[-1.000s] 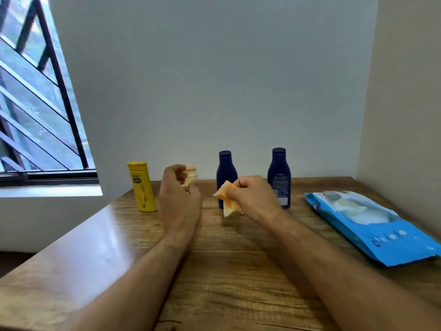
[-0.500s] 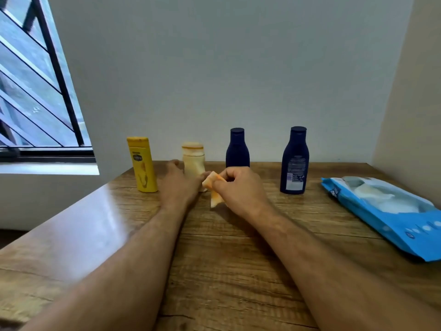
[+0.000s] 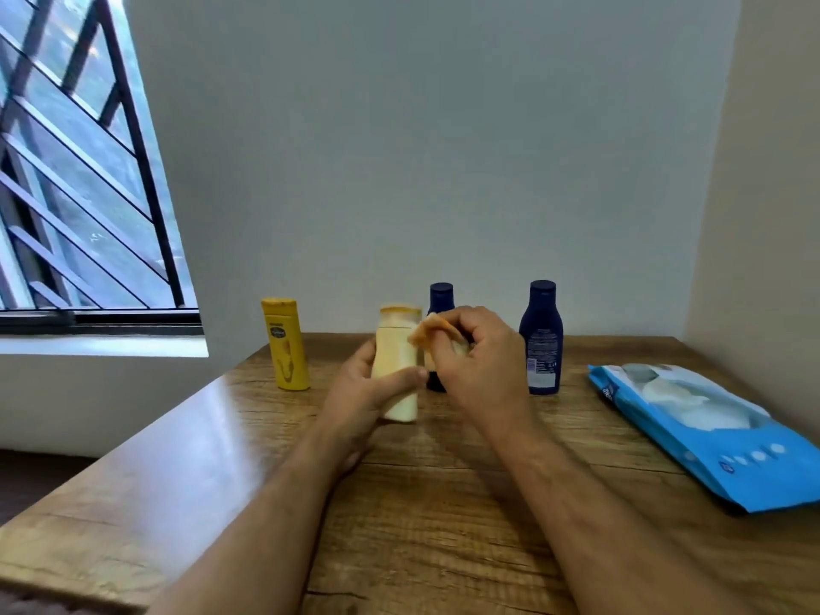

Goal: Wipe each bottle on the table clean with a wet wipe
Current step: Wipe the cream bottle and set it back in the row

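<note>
My left hand (image 3: 361, 392) grips a cream bottle (image 3: 396, 348) round its lower half and holds it upright above the wooden table (image 3: 443, 503). My right hand (image 3: 481, 361) pinches a folded orange-stained wet wipe (image 3: 428, 332) against the bottle's upper right side. A yellow bottle (image 3: 285, 344) stands at the left of the row. One dark blue bottle (image 3: 440, 297) stands behind my right hand, mostly hidden. A second dark blue bottle (image 3: 542, 337) stands to the right.
A blue pack of wet wipes (image 3: 710, 430) lies on the right side of the table. A wall runs behind the bottles and another along the right. A barred window (image 3: 80, 193) is at the left.
My left hand took hold of the cream bottle, lifted it off the table and brought it nearer. My right hand brought the wipe up against the bottle's top.
</note>
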The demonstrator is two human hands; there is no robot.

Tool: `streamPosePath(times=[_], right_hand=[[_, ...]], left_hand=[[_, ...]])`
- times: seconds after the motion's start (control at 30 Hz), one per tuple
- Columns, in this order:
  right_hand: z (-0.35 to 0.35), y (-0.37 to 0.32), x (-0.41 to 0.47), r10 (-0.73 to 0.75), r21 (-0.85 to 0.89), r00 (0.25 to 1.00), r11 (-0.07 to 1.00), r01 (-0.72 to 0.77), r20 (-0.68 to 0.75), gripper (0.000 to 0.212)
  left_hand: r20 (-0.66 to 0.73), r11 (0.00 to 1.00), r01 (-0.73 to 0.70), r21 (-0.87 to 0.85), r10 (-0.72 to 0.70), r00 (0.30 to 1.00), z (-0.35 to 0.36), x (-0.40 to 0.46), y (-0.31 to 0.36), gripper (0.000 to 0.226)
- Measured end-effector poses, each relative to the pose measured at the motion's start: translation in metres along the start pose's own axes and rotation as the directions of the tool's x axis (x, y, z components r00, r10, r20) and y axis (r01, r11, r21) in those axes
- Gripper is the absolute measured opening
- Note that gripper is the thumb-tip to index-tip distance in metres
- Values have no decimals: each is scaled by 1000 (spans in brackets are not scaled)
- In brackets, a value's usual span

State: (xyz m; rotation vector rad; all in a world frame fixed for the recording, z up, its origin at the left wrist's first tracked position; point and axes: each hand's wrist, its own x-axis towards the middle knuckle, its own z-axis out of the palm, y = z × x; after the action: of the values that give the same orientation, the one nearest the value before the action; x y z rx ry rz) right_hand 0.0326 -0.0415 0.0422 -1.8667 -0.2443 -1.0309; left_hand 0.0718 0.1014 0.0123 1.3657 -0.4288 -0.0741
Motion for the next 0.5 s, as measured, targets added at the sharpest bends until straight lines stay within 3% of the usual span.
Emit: streamPosePath(times=[0.13, 0.23, 0.4, 0.5], right_hand=[[-1, 2, -4, -93, -127, 990, 986, 107, 110, 14], [0, 5, -7, -112, -193, 973, 969, 152, 204, 19], [2, 4, -7, -129, -144, 988, 980, 140, 83, 16], [4, 3, -7, -154, -152, 981, 974, 171, 117, 17]], left_hand=[[50, 998, 50, -22, -49, 998, 2, -14, 2, 64], [80, 984, 60, -166, -47, 996, -2, -16, 2, 59], [3, 937, 116, -329, -122, 993, 1, -13, 3, 55], [-9, 919, 150, -364, -165, 986, 4, -6, 2, 51]])
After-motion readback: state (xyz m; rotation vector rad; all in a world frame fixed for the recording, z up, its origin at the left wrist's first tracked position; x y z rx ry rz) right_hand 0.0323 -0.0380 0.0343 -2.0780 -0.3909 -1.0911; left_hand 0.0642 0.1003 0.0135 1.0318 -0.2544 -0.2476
